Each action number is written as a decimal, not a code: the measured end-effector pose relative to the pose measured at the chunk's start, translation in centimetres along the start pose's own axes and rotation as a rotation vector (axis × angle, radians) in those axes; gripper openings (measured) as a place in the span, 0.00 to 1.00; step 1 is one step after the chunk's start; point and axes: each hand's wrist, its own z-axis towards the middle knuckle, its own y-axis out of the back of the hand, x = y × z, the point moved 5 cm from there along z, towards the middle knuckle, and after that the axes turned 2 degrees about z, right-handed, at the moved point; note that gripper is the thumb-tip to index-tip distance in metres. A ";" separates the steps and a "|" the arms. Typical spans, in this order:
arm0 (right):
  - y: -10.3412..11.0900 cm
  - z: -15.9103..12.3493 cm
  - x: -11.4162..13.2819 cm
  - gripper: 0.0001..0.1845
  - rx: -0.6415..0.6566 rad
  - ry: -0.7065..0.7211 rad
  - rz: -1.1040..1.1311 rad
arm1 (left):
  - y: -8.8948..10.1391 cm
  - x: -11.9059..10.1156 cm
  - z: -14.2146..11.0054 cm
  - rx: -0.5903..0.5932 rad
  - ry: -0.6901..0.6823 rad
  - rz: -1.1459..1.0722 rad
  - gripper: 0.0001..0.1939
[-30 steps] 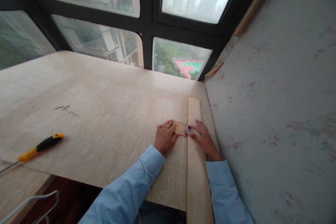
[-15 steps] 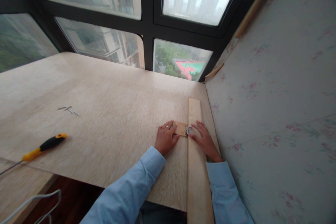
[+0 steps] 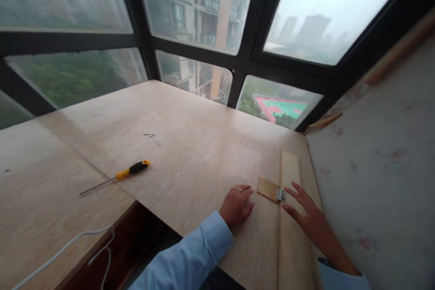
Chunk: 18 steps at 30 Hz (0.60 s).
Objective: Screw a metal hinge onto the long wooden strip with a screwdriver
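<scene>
A long pale wooden board (image 3: 289,170) lies along the right side of the tabletop. A small metal hinge (image 3: 280,195) sits at its left edge, joining on to a short thin piece of wood (image 3: 267,188). My left hand (image 3: 237,206), with a ring on one finger, rests on the tabletop left of the short piece, apart from it. Its fingers are loosely bent and nothing shows in them. Over the long board, just right of the hinge, my right hand (image 3: 307,213) is open with thumb and fingers spread.
A yellow and black screwdriver (image 3: 136,167) and several small screws (image 3: 151,137) lie on the tabletop (image 3: 190,158) to the left. A white cable (image 3: 78,235) runs near a dark gap at the front edge. Windows stand behind, a papered wall (image 3: 374,190) at right.
My left hand has come off the short wood piece and moved left. My right hand has lifted slightly back from the hinge, fingers wider apart. The camera view has turned left.
</scene>
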 end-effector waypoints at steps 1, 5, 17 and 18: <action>-0.1 0.4 0.9 0.27 0.028 0.025 -0.002 | 0.4 0.2 -0.4 -0.010 0.012 -0.025 0.20; -1.9 2.5 6.6 0.24 0.195 0.168 0.012 | 1.7 0.7 -1.9 -0.072 0.045 -0.127 0.18; -20.1 12.7 27.2 0.19 0.551 0.382 0.303 | 4.7 2.2 -5.0 -0.110 0.318 -0.443 0.09; -22.1 13.5 28.6 0.20 0.578 0.376 0.281 | 4.8 2.2 -5.0 -0.083 0.319 -0.495 0.07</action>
